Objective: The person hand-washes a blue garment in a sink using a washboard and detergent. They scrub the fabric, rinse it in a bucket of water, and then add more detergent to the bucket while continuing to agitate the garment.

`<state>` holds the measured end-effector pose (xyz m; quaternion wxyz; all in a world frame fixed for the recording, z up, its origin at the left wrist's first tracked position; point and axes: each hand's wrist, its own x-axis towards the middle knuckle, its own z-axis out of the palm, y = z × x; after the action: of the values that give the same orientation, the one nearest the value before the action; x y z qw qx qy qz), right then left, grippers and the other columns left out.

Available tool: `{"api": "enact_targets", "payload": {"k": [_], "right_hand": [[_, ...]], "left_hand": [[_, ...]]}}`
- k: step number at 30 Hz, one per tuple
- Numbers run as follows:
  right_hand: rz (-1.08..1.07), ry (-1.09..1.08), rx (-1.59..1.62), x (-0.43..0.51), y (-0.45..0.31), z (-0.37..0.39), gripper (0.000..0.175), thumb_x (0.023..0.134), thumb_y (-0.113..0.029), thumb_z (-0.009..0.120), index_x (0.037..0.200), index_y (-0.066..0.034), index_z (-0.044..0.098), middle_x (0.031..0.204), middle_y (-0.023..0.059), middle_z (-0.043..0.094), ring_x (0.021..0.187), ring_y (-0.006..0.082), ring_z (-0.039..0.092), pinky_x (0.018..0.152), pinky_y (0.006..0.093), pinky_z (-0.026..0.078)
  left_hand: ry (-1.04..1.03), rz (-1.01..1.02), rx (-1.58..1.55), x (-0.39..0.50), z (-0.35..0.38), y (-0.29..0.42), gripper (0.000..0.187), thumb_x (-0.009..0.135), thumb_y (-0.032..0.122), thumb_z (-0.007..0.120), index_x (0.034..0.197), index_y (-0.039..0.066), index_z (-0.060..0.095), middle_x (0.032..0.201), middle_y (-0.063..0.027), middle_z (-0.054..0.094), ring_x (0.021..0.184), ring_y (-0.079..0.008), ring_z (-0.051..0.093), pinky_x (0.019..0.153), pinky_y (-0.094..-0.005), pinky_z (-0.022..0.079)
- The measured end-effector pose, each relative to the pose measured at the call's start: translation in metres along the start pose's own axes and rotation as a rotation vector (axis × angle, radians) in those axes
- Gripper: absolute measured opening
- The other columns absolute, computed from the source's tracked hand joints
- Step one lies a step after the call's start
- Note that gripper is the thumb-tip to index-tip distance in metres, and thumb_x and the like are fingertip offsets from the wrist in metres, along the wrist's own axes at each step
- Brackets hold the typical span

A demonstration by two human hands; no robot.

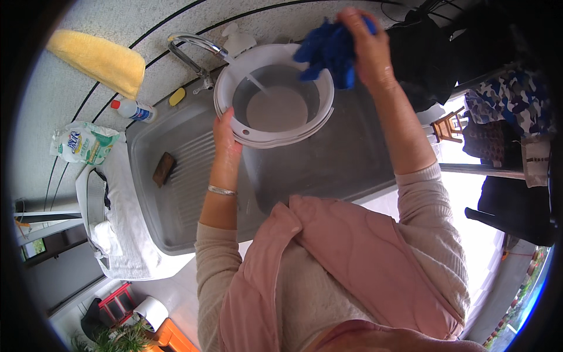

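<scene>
My left hand grips the near-left rim of a white plastic basin, with the thumb on top of the rim. The basin stands at the back of a grey laundry sink. Water runs into it from a chrome tap, and there is water inside. Raised beyond the basin's right side, my right hand clutches a bunched blue cloth. Part of the cloth overhangs the basin's rim. Water glistens on the right wrist.
A brown scrubbing brush lies on the sink's ribbed washboard. Yellow soap, a red-capped bottle and a white pump bottle line the back. Left are a yellow towel and a green-white bag. Dark clothes hang right.
</scene>
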<state>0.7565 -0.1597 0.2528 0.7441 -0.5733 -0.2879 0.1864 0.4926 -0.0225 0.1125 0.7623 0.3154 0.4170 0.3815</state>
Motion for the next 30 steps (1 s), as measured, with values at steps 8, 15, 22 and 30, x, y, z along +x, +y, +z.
{"api": "enact_targets", "payload": {"k": [8, 15, 22, 30], "right_hand": [[-0.015, -0.311, -0.64, -0.016, 0.063, -0.017, 0.062, 0.079, -0.041, 0.068, 0.128, -0.0083, 0.05, 0.131, 0.0147, 0.049, 0.123, 0.0286, 0.046, 0.097, 0.0361, 0.04], [0.528, -0.009, -0.253, -0.043, 0.111, -0.047, 0.065, 0.083, -0.038, 0.063, 0.134, -0.0034, 0.04, 0.121, 0.014, 0.054, 0.113, 0.024, 0.05, 0.092, 0.036, 0.044], [0.668, -0.213, 0.01, -0.063, 0.125, -0.032, 0.066, 0.082, -0.027, 0.065, 0.137, -0.0049, 0.035, 0.117, 0.0115, 0.055, 0.102, 0.0199, 0.056, 0.083, 0.0331, 0.05], [0.667, -0.117, 0.002, -0.066, 0.13, -0.026, 0.067, 0.076, -0.011, 0.064, 0.137, -0.0077, 0.037, 0.115, 0.0098, 0.056, 0.095, 0.019, 0.059, 0.076, 0.0321, 0.051]], "left_hand": [[0.035, -0.02, -0.056, 0.0, -0.01, -0.001, 0.037, 0.084, 0.017, 0.062, 0.116, 0.001, 0.05, 0.109, -0.0134, 0.057, 0.1, -0.0258, 0.058, 0.087, -0.0383, 0.048], [-0.027, -0.06, -0.07, 0.009, -0.015, -0.003, 0.04, 0.083, 0.017, 0.061, 0.117, 0.0, 0.052, 0.113, -0.0142, 0.057, 0.103, -0.0261, 0.057, 0.09, -0.0377, 0.046], [-0.074, -0.069, -0.065, 0.001, -0.005, 0.006, 0.042, 0.083, 0.018, 0.061, 0.119, -0.001, 0.05, 0.115, -0.0153, 0.056, 0.105, -0.0274, 0.055, 0.091, -0.0395, 0.045], [-0.04, -0.098, -0.08, 0.002, -0.005, 0.007, 0.042, 0.082, 0.018, 0.062, 0.118, -0.001, 0.05, 0.114, -0.0151, 0.056, 0.105, -0.028, 0.055, 0.092, -0.0405, 0.045]]}}
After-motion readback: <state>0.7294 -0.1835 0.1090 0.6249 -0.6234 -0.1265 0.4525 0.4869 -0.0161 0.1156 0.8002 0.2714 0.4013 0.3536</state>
